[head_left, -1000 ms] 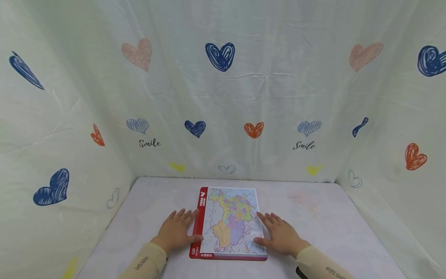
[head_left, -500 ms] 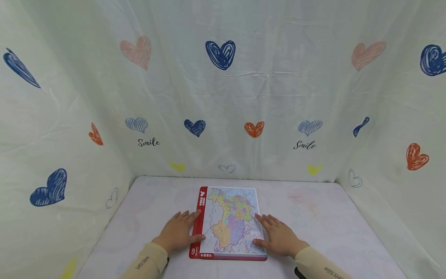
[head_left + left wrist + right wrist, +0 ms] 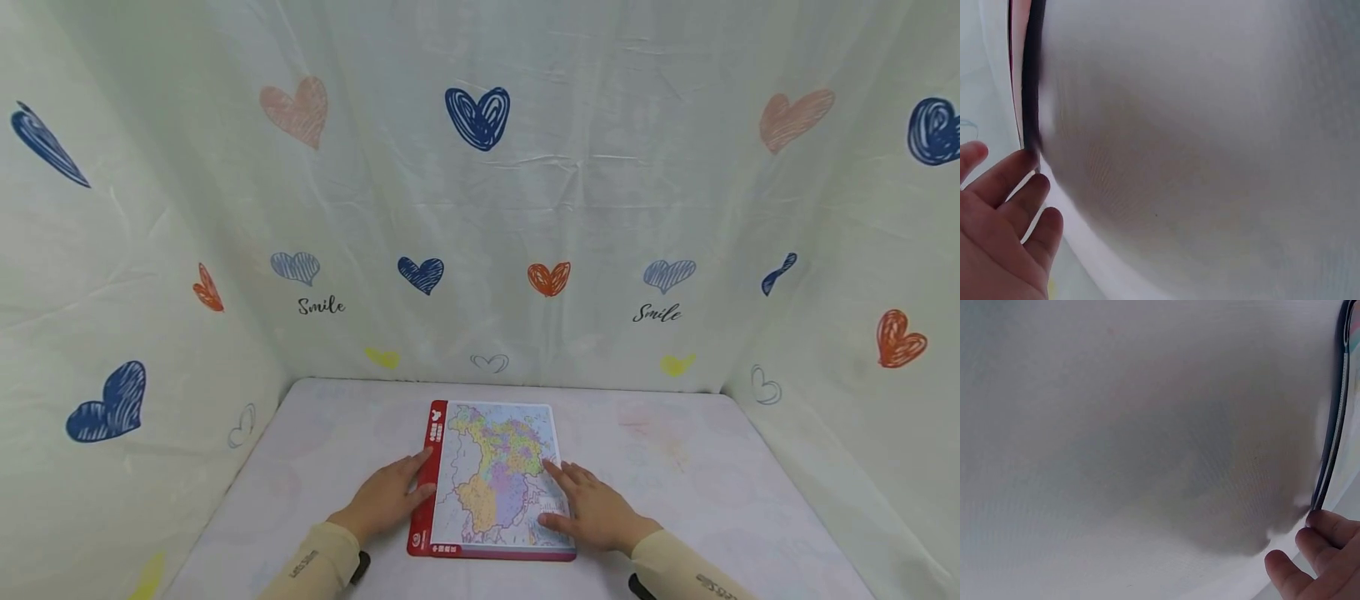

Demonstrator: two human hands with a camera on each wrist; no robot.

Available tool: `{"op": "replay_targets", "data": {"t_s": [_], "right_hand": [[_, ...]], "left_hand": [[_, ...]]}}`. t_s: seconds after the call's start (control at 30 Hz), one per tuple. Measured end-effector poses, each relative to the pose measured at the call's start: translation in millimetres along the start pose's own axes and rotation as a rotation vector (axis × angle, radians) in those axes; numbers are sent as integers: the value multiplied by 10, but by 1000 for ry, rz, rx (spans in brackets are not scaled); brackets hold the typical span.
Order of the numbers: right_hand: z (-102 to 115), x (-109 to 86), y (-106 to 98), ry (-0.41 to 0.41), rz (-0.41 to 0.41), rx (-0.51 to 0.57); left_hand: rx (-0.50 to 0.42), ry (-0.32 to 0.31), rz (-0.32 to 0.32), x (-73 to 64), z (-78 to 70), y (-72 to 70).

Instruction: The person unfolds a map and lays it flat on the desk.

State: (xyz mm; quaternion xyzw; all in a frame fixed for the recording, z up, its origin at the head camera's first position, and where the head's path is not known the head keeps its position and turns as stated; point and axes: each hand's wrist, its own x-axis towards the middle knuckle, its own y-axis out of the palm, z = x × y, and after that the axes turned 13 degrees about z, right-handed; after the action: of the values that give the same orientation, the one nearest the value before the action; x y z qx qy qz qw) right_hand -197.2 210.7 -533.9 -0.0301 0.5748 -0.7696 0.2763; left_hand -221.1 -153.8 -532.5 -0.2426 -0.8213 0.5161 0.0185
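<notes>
A flat rectangular map board (image 3: pixel 498 467) with a red strip down its left side lies on the table, its coloured map facing up. My left hand (image 3: pixel 386 498) is at the board's left side, with the index fingertip and thumb over the red strip. In the left wrist view, the other fingers are loosely bent beside the board's dark edge (image 3: pixel 1032 81). On the opposite side, my right hand (image 3: pixel 596 510) rests with its index finger and thumb on the map's right margin. The right wrist view shows fingertips right at the layered edge (image 3: pixel 1334 425).
The board lies on a pale table (image 3: pixel 675 467) with faint prints. A white curtain (image 3: pixel 480 208) with hearts and "Smile" lettering surrounds the table at the back and both sides. Beige sleeves (image 3: pixel 318 562) cover both forearms, with a dark band (image 3: pixel 360 568) at the left wrist.
My left thumb has drawn back from the map onto the red strip, and the left fingers have come closer together. My right hand has slid slightly left over the board, which stays in place.
</notes>
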Motion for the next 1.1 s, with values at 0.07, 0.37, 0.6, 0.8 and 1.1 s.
{"op": "replay_targets", "data": {"t_s": [0.07,0.37,0.6,0.8,1.1], "right_hand": [[1,-1,1,1,-4,0],[-26,-7,27,-34,-54,-8],[27,-13,-4,-28,-81,17],[44,-14,-17,-24,-96,138],[16,11,-105,-82,-28,498]], "left_hand": [[-37,-6,-10,9,14,10],[-273,-28,-33,61,0,19],[-423,-26,-34,65,-36,0],[-460,-30,-8,61,-39,-24],[-478,-28,24,42,-42,-48]]}}
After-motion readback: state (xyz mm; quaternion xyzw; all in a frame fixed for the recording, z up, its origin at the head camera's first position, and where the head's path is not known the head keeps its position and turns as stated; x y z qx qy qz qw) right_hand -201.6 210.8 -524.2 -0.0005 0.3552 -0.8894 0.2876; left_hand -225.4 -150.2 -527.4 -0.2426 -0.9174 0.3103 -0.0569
